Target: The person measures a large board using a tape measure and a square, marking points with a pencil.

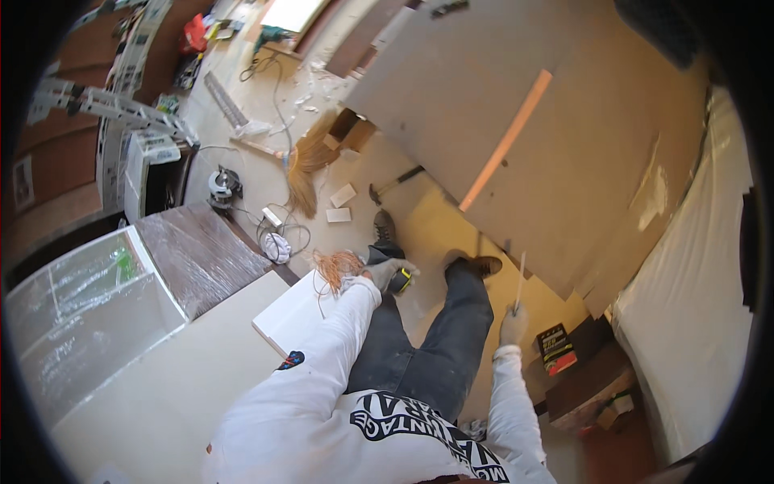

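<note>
— At the far left of the frame, what's there?

— A clear plastic-wrapped box, then a dark wood-grain panel beside a pale board. Above them, upper left, sit a circular saw and a straw broom on the littered floor.

— And the hands?

— Left of centre, the left hand, gloved, is clenched round a yellow-and-black tape measure, just beside a tangle of orange fibres lying on a white block. Right of centre, the right hand, also gloved, grips a thin pale stick, likely a pencil, pointing up toward the lower edge of the big brown board.

— Any marking done?

— I see none on the board, though it is too small to tell. The tape looks retracted, so I'd judge measuring isn't started; measuring and marking remain.

— Further right?

— 1 orange strip lies across the board, a hammer is just below its left edge, and a small black-and-red box sits on a dark stool at lower right.
</note>
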A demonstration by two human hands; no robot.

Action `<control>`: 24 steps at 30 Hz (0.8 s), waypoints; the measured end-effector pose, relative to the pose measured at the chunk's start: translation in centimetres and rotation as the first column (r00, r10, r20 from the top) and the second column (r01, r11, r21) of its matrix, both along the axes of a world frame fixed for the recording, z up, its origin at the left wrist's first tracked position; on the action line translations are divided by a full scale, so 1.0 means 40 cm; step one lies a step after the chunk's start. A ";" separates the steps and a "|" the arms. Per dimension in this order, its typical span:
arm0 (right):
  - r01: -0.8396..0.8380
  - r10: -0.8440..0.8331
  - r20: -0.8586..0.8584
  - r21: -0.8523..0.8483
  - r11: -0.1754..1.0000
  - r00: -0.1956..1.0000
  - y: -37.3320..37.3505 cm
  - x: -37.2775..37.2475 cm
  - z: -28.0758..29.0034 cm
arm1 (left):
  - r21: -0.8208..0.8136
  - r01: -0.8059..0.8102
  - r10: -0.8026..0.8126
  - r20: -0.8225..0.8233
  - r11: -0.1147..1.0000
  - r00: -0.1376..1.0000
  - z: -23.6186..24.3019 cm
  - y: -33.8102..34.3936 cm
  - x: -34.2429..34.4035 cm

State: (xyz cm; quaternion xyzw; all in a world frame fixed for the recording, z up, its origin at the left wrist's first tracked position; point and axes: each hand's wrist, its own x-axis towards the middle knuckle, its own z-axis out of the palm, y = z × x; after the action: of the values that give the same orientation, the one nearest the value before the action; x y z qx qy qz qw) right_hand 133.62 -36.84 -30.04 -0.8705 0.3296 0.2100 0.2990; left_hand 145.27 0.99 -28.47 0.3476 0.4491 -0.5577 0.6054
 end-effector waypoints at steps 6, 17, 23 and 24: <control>0.025 0.045 -0.271 0.250 0.968 0.962 0.193 -0.111 0.104 | -0.096 -0.145 0.152 0.077 0.985 0.985 0.135 0.221 -0.068; 0.149 -0.126 -0.157 0.147 0.978 0.980 0.472 -0.025 0.457 | 0.061 0.185 -0.192 0.152 0.981 0.970 0.250 0.690 0.039; 0.002 -0.068 0.244 0.263 0.965 0.967 0.551 0.115 0.517 | -0.009 -0.013 0.015 0.283 1.000 0.959 0.347 0.709 0.152; 0.061 -0.117 0.205 0.260 0.964 0.972 0.567 0.149 0.537 | -0.035 -0.009 0.020 0.336 0.999 0.942 0.364 0.681 0.176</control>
State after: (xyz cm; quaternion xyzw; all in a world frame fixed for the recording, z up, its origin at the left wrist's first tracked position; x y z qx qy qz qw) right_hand 139.57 -14.15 -8.58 -0.8274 0.3045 0.1393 0.4509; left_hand 152.31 28.22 -13.91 0.4241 0.3326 -0.4930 0.6829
